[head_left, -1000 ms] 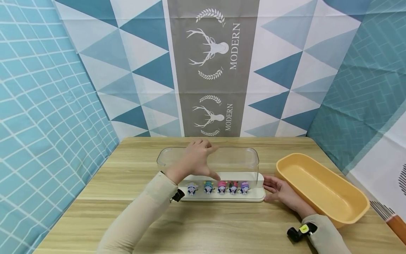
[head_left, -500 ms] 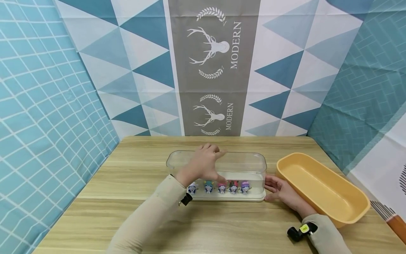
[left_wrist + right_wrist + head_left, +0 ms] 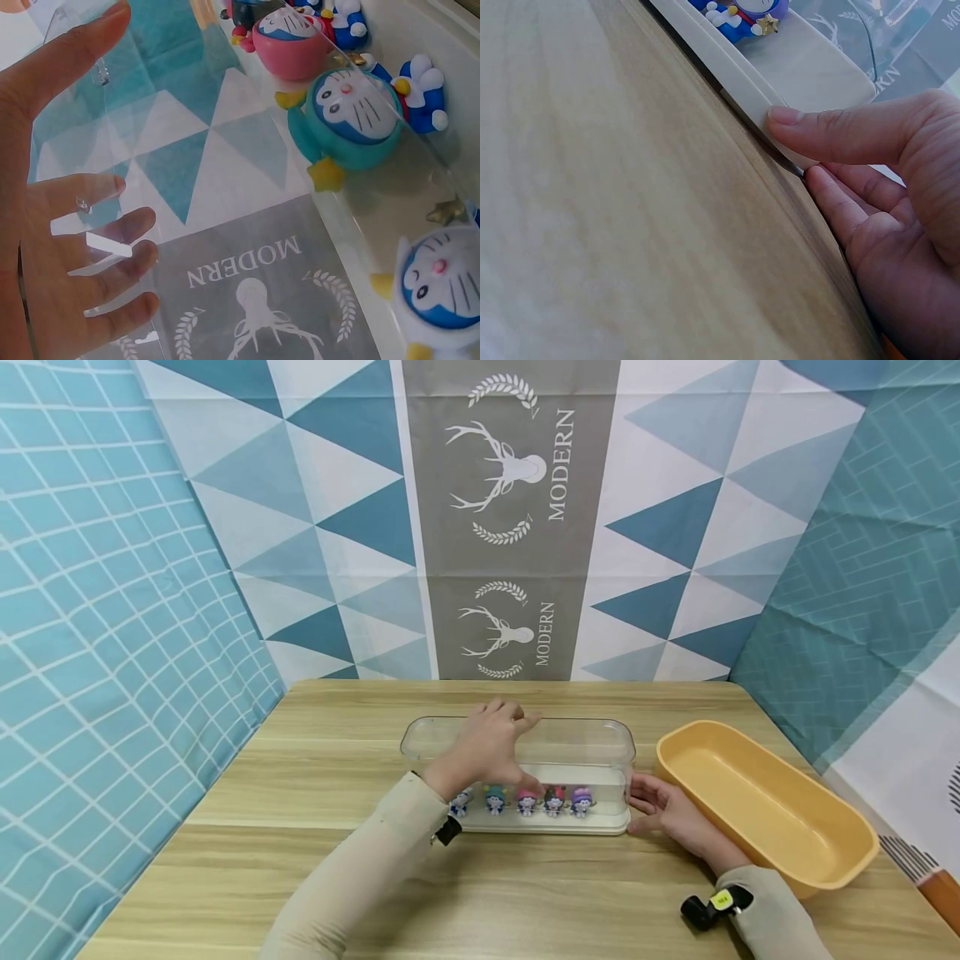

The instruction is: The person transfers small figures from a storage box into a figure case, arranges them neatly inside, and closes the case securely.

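My left hand [image 3: 487,747] spans a clear plastic cover [image 3: 577,739], thumb at the front and fingers toward the back. The cover stands over a long white base [image 3: 540,828]. Along the base's front stand several small Doraemon figurines, including ones with a teal hat [image 3: 352,124], a pink hat [image 3: 527,802] and a purple hat [image 3: 581,802]. A white-hatted figurine [image 3: 446,277] at the left end is partly hidden by my left wrist. My right hand [image 3: 663,814] pinches the base's right end, its thumb [image 3: 810,131] on the rim. Whether the cover is fully seated, I cannot tell.
An orange-yellow oblong tub [image 3: 765,793] stands slanted on the right, close by my right forearm. Everything rests on a wood-grain table [image 3: 300,793]. Patterned cloths [image 3: 510,552] hang behind and at both sides.
My left hand has shifted right with the clear cover, bringing it over the base and figurines, most of the way in the first half second. My right hand has stayed at the base's end.
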`<action>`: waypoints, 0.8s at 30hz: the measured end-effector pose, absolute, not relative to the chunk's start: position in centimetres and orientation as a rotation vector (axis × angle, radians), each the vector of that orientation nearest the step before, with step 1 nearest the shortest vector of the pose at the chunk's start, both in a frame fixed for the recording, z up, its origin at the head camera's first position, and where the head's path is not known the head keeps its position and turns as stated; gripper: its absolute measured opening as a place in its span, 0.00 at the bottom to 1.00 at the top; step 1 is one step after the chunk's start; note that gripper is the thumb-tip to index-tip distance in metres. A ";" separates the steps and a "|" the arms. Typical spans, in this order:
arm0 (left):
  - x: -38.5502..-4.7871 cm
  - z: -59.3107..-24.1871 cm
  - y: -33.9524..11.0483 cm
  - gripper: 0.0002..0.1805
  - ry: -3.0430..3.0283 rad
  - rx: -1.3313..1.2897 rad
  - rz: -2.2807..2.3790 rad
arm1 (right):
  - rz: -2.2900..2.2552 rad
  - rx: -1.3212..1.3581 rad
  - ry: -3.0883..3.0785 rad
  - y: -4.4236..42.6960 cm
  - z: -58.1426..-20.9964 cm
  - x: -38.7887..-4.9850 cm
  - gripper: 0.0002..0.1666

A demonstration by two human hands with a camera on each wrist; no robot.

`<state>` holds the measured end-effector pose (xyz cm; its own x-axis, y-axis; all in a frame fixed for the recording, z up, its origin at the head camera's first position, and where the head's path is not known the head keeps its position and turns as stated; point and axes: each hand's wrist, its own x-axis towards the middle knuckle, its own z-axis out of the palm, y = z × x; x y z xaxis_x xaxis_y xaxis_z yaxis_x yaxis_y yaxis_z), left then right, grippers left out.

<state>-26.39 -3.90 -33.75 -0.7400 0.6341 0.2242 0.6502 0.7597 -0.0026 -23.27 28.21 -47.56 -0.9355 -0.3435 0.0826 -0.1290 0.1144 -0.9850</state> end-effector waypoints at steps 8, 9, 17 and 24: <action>-26.6 -34.0 -3.4 0.61 -2.723 -1.022 -0.120 | -1.918 -0.448 2.239 28.3 -47.5 -23.2 0.49; -26.6 -34.0 -3.3 0.61 -2.724 -1.022 -0.119 | -1.917 -0.449 2.242 28.4 -47.5 -23.2 0.49; -26.5 -34.2 -3.1 0.61 -2.759 -1.003 -0.106 | -1.919 -0.462 2.228 28.3 -47.5 -23.1 0.51; -26.6 -34.7 -3.0 0.63 -2.779 -1.000 -0.055 | -1.896 -0.495 2.259 28.3 -47.7 -23.3 0.47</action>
<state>-26.60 -3.01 -34.66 -0.7554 0.6277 0.1879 0.6346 0.7723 -0.0286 -23.30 28.31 -47.67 -0.9340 -0.3443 0.0951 -0.1533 0.1460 -0.9773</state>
